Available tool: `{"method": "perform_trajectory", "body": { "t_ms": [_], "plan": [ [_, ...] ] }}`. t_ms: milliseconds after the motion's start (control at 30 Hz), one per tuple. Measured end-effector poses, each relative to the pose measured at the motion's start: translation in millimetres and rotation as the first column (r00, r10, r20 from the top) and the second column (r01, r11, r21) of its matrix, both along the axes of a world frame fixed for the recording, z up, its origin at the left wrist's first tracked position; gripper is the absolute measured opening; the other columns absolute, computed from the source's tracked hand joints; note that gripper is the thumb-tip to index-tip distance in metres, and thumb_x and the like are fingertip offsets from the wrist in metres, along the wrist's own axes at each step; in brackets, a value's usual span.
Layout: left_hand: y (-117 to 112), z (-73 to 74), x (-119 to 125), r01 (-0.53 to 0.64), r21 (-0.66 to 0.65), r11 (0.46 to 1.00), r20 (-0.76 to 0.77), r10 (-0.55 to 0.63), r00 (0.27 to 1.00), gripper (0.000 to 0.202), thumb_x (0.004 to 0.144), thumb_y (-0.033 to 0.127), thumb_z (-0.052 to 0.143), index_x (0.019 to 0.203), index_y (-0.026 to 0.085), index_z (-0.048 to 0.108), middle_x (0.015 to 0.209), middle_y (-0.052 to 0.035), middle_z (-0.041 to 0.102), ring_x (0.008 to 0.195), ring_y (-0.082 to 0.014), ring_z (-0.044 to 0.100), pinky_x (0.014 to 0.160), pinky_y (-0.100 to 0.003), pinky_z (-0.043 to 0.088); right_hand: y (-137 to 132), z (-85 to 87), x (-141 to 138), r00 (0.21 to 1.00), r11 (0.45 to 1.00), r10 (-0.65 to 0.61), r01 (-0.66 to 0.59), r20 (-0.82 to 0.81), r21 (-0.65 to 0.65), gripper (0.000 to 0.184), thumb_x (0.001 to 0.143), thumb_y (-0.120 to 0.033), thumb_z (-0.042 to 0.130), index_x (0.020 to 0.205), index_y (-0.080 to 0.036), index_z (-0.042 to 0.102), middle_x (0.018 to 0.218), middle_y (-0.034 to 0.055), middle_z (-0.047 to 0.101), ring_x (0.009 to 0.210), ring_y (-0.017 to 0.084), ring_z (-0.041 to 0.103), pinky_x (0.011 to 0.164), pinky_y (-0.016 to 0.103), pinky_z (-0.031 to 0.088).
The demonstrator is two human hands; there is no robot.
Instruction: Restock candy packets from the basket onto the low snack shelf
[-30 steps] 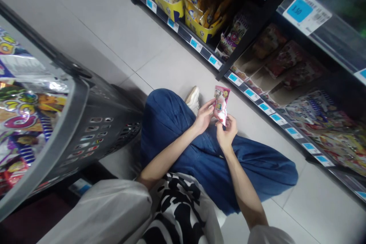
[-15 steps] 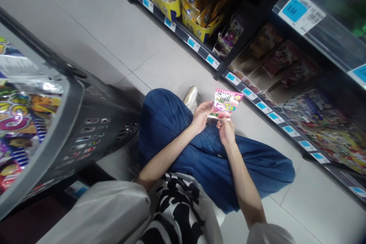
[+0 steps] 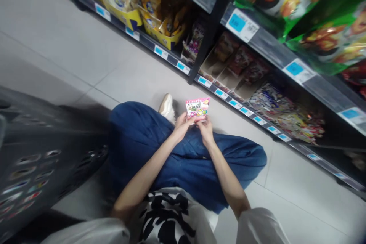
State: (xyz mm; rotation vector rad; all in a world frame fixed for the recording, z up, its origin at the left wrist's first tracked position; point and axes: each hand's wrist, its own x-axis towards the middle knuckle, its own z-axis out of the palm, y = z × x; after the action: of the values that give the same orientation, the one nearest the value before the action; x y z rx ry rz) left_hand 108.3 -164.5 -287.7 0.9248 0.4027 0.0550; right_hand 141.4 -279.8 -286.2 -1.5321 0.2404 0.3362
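Observation:
A small pink and white candy packet point(image 3: 198, 107) is held upright above my crossed legs, its printed front facing me. My left hand point(image 3: 181, 124) grips its lower left side, with the thumb laid across the front. At the lower right corner, my right hand point(image 3: 205, 126) is closed on the packet's edge. Part of the packet's bottom is covered by my fingers. Beneath both forearms are my blue trousers point(image 3: 160, 148), and one pale shoe point(image 3: 168, 108) shows left of the packet.
A grey shopping basket point(image 3: 34, 137) stands close on my left. Ahead, a low shelf edge with price tags point(image 3: 221, 94) runs diagonally. On it are yellow boxes of snack bags point(image 3: 160, 36) and several candy packets point(image 3: 268, 97). Large green bags point(image 3: 328, 38) sit on the shelf above.
My view has swung to the right, so the basket shows less and the upper shelf more. The packet is now more level, and my left hand has shifted lower on it.

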Motion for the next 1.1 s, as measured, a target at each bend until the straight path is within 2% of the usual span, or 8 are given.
{"method": "perform_trajectory", "body": {
  "t_ms": [100, 233, 433, 533, 800, 933, 1000, 1100],
  "plan": [
    [-1.0, -8.1, -1.5, 0.091, 0.269, 0.959, -0.008, -0.093, 0.996, 0.049, 0.082, 0.043, 0.074, 0.119, 0.013, 0.065, 0.117, -0.0116, 0.071, 0.108, -0.024, 0.066, 0.097, -0.036, 0.051, -5.5, -6.0, 3.1, 0.975, 0.979, 0.059, -0.015, 0.213, -0.202, 0.051, 0.068, -0.023, 0.066, 0.117, -0.018, 0.055, 0.114, 0.0076, 0.067, 0.099, 0.021, 0.065, 0.09, 0.036, 0.054],
    [-0.2, -12.7, -1.7, 0.148, 0.561, 0.814, -0.061, -0.138, 0.989, 0.04, 0.087, 0.042, 0.065, 0.116, 0.014, 0.068, 0.106, -0.0075, 0.074, 0.096, -0.0216, 0.068, 0.088, -0.031, 0.052, -10.3, -5.5, 2.2, 0.946, 0.941, 0.148, -0.045, 0.289, -0.335, 0.063, 0.071, -0.023, 0.066, 0.132, -0.018, 0.05, 0.126, 0.0104, 0.064, 0.114, 0.024, 0.062, 0.108, 0.044, 0.046],
    [2.9, -4.6, -2.1, 0.182, 0.712, 0.678, -0.129, -0.128, 0.983, 0.033, 0.089, 0.028, 0.054, 0.117, 0.015, 0.069, 0.089, -0.0035, 0.073, 0.076, -0.0173, 0.065, 0.071, -0.025, 0.048, -8.6, 5.4, 1.5, 0.953, 0.985, 0.173, -0.17, 0.247, -0.034, 0.089, 0.076, -0.034, 0.076, 0.149, -0.017, 0.027, 0.146, 0.0179, 0.05, 0.128, 0.026, 0.056, 0.114, 0.045, 0.043],
    [1.5, -0.2, -4.3, 0.192, 0.739, 0.646, -0.096, -0.181, 0.979, 0.038, 0.087, 0.017, 0.051, 0.121, 0.014, 0.068, 0.092, -0.006, 0.075, 0.078, -0.0188, 0.067, 0.073, -0.026, 0.05, -8.8, 6.1, 2.4, 0.968, 0.989, 0.146, -0.137, 0.205, -0.057, 0.109, 0.067, -0.038, 0.086, 0.153, -0.02, 0.021, 0.152, 0.0198, 0.043, 0.128, 0.028, 0.057, 0.111, 0.044, 0.046],
    [-5.5, 0.3, -5.8, 0.196, 0.61, 0.768, 0.056, -0.289, 0.956, 0.068, 0.078, 0.009, 0.061, 0.144, 0.024, 0.053, 0.122, -0.0098, 0.071, 0.108, -0.0288, 0.069, 0.094, -0.039, 0.057, -14.2, 12.0, 13.8, 0.984, 0.971, 0.023, 0.02, 0.176, -0.239, 0.107, 0.06, -0.043, 0.089, 0.146, -0.018, 0.032, 0.14, 0.0186, 0.051, 0.117, 0.026, 0.062, 0.1, 0.04, 0.054],
    [-10.4, -2.3, -2.3, 0.303, 0.15, 0.941, 0.056, -0.314, 0.948, 0.061, 0.081, 0.017, 0.064, 0.141, 0.018, 0.052, 0.118, -0.0124, 0.07, 0.092, -0.0237, 0.073, 0.079, -0.04, 0.064, -12.0, 29.2, 21.2, 0.971, 0.95, -0.042, 0.112, 0.236, -0.293, 0.104, 0.062, -0.044, 0.088, 0.146, -0.018, 0.033, 0.135, 0.017, 0.057, 0.109, 0.025, 0.066, 0.098, 0.041, 0.055],
    [-11.7, -2.4, -0.1, 0.316, -0.042, 0.948, 0.059, -0.314, 0.948, 0.061, 0.081, 0.017, 0.066, 0.139, 0.014, 0.051, 0.114, -0.0133, 0.071, 0.086, -0.0211, 0.073, 0.076, -0.04, 0.065, -9.2, 37.5, 22.6, 0.962, 0.938, -0.037, 0.127, 0.271, -0.322, 0.107, 0.061, -0.043, 0.089, 0.148, -0.02, 0.031, 0.139, 0.0164, 0.055, 0.112, 0.025, 0.064, 0.1, 0.043, 0.054],
    [-10.9, -1.8, 2.6, 0.284, -0.136, 0.949, 0.057, -0.279, 0.959, 0.063, 0.077, 0.017, 0.071, 0.137, 0.013, 0.053, 0.107, -0.0118, 0.072, 0.083, -0.0193, 0.073, 0.077, -0.039, 0.065, -1.9, 46.1, 21.9, 0.943, 0.922, -0.028, 0.152, 0.331, -0.357, 0.109, 0.059, -0.042, 0.09, 0.148, -0.019, 0.031, 0.146, 0.0181, 0.048, 0.121, 0.026, 0.06, 0.104, 0.042, 0.051]
  ]
}}
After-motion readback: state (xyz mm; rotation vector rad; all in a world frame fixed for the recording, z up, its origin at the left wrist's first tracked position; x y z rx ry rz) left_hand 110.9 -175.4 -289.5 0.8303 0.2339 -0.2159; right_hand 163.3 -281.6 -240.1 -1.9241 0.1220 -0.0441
